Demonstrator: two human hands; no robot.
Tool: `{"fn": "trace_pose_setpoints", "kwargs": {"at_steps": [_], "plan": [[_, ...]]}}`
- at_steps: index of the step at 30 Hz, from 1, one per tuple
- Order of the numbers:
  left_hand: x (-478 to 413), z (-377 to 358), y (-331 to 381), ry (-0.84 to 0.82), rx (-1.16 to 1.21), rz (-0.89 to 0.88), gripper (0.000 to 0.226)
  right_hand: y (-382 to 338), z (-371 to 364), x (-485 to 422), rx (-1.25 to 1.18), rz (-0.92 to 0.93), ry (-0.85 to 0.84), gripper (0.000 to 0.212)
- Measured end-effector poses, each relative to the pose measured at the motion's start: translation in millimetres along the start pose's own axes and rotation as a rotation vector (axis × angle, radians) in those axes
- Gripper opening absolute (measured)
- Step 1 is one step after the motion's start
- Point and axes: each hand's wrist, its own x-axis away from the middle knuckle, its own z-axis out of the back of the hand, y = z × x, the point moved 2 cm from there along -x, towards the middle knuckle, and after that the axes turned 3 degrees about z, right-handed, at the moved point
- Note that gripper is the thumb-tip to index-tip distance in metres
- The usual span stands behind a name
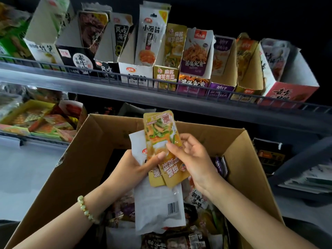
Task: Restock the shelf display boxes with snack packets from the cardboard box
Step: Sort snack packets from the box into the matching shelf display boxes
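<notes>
An open cardboard box (pixel 100 141) fills the lower middle, with several loose snack packets in its bottom. Above it, my left hand (pixel 133 169) grips a white packet (pixel 156 207) and the lower ends of yellow packets. My right hand (pixel 194 159) pinches a yellow packet (pixel 159 135) with a green vegetable picture, held upright over the box. On the upper shelf stands a row of display boxes; the matching yellow display box (pixel 166 76) is near the middle, with the white display box (pixel 136 72) to its left.
A wire rail (pixel 197 88) runs along the upper shelf's front edge. More display boxes, purple (pixel 194 85) and red-and-white (pixel 287 90), stand to the right. A lower shelf at left holds mixed packets (pixel 45 123). A dark frame (pixel 296 159) slants at right.
</notes>
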Motion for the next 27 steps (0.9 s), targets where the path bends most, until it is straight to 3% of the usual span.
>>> {"fn": "trace_pose_setpoints", "kwargs": {"at_steps": [5, 9, 14, 19, 22, 27], "plan": [[-4.1, 7.5, 0.5, 0.027, 0.146, 0.112, 0.028, -23.4, 32.5, -13.4, -0.084, 0.017, 0.167, 0.033], [-8.5, 13.3, -3.4, 0.143, 0.17, 0.109, 0.036, -29.1, 38.9, -12.1, -0.165, -0.027, 0.093, 0.039], [-4.8, 7.0, -1.8, 0.142, 0.049, -0.038, 0.026, -6.3, 6.5, -1.4, 0.052, 0.008, 0.037, 0.039], [-5.4, 10.2, -4.8, 0.132, -0.103, -0.14, 0.021, 3.2, -5.0, 3.5, -0.001, -0.016, -0.022, 0.038], [-7.6, 12.6, -4.3, 0.138, -0.203, -0.13, 0.018, 9.5, -4.7, 3.7, -0.009, -0.036, 0.008, 0.025], [-12.1, 15.3, -4.8, 0.168, -0.16, -0.017, 0.061, 7.5, 5.7, -6.7, -0.128, -0.118, 0.085, 0.029]]}}
